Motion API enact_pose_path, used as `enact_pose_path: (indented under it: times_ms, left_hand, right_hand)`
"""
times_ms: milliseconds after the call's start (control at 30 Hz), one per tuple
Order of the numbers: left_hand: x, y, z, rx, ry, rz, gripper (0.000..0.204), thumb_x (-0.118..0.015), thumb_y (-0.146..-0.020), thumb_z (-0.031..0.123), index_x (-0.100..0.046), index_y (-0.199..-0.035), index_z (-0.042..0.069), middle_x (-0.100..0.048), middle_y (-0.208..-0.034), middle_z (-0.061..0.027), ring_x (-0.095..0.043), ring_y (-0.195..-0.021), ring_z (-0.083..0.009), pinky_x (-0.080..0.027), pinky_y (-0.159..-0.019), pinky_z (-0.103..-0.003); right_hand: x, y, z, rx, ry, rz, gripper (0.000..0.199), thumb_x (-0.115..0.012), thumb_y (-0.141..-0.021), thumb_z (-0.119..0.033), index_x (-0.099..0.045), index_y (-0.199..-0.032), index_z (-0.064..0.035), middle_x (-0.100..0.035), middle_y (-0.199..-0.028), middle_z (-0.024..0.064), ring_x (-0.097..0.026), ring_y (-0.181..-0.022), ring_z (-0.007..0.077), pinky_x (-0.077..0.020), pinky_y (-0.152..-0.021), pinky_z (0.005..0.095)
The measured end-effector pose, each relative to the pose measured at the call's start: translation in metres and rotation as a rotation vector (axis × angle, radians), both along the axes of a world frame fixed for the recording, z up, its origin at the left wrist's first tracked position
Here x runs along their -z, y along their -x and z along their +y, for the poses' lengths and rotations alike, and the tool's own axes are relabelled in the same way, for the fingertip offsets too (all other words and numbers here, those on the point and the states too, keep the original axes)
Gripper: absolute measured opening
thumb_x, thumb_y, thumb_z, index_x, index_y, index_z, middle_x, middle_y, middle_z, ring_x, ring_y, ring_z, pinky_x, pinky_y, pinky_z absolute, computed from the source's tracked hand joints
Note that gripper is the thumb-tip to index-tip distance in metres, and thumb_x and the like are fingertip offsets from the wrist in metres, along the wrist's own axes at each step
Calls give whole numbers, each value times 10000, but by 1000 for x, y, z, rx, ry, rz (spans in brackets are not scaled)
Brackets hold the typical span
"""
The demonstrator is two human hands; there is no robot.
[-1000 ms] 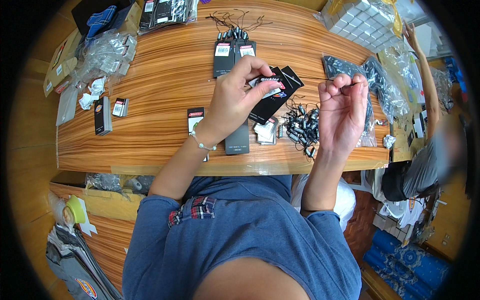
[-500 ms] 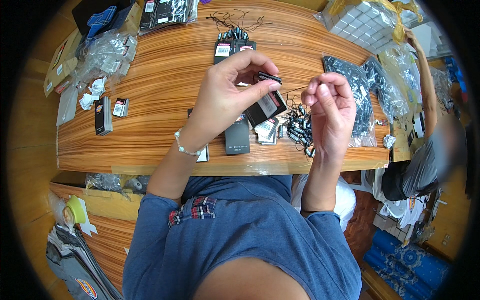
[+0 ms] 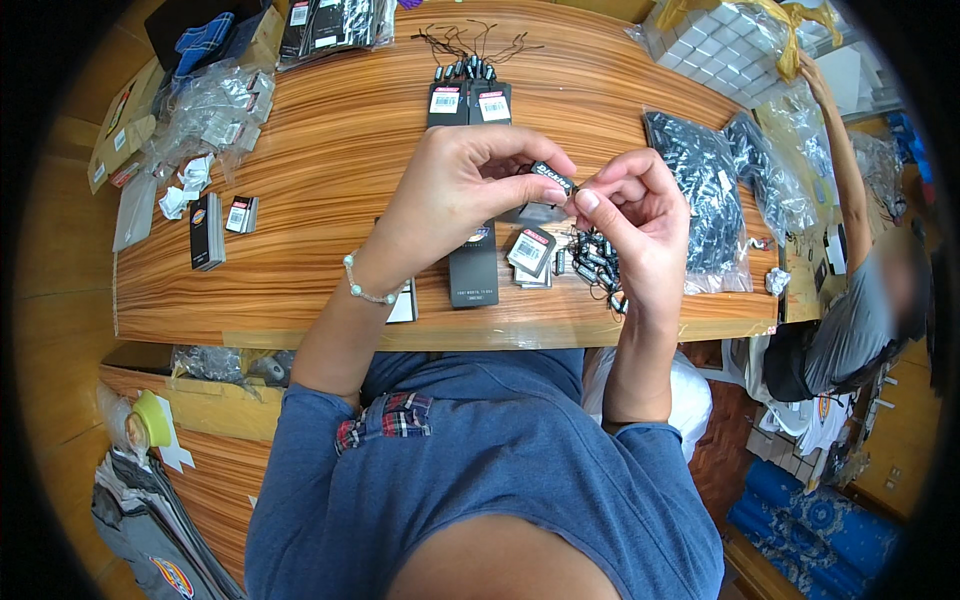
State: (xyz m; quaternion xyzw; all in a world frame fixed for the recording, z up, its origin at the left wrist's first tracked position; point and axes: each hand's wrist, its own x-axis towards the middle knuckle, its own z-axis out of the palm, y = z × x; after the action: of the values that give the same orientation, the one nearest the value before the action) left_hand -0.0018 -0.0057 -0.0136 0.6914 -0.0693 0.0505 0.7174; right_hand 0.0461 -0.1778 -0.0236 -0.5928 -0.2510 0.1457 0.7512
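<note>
Above the table, my left hand (image 3: 470,185) pinches a small black plastic string tag (image 3: 552,178) with pale lettering between thumb and fingers. My right hand (image 3: 635,205) is closed in a pinch at the tag's right end; the cord there is too small to make out clearly. A dark card behind the fingers is mostly hidden. Below them lie a long black hang tag (image 3: 474,275) and a small stack of barcode labels (image 3: 530,252). A heap of black string tags (image 3: 597,268) sits partly behind my right hand. Farther off, black hang tags (image 3: 446,100) lie with their cords fanned out.
At the right is a clear bag of black string tags (image 3: 700,200), near a crumpled paper ball (image 3: 777,282). Card stacks (image 3: 206,232) and plastic wrapping (image 3: 205,120) lie left. White boxes (image 3: 705,45) fill the far right corner. Another person (image 3: 850,320) reaches in there.
My right hand has moved left to meet the string tag in my left hand. That tag has turned so its lettering shows, and the dark card hanging below has swung behind the fingers.
</note>
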Motion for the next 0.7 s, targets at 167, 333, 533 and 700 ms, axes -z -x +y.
enact_pose_path:
  times_ms: [167,333,533,700]
  left_hand:
    - [0,-2,2,19,-53,16,176,-648,-728,-10,-631,-903,-26,-637,-827,-66,-602,-745,-99,-491,-674,-207]
    - [1,-4,5,68,-64,5,138,-631,-738,-17,-641,-875,-27,-637,-821,-68,-600,-736,-93,-485,-674,-201]
    - [0,-4,4,153,42,83,126,-627,-737,-24,-642,-862,-28,-636,-793,-64,-595,-724,-91,-478,-656,-194]
    - [1,-1,3,223,154,101,115,-626,-735,-32,-639,-849,-30,-632,-778,-64,-595,-708,-91,-486,-654,-195]
  right_hand:
    - [1,-2,-1,-33,26,43,164,-611,-775,12,-482,-874,-13,-601,-719,56,-570,-638,69,-438,-561,170]
    - [2,-4,0,-71,15,69,168,-619,-771,7,-477,-856,-25,-607,-709,61,-555,-602,64,-432,-549,163]
    - [6,-6,-1,-175,-58,131,193,-641,-757,0,-476,-853,-27,-616,-722,77,-579,-637,86,-443,-564,176]
    - [19,-6,-4,-116,-40,-3,209,-684,-727,-24,-494,-812,-20,-608,-728,58,-588,-658,95,-448,-579,184]
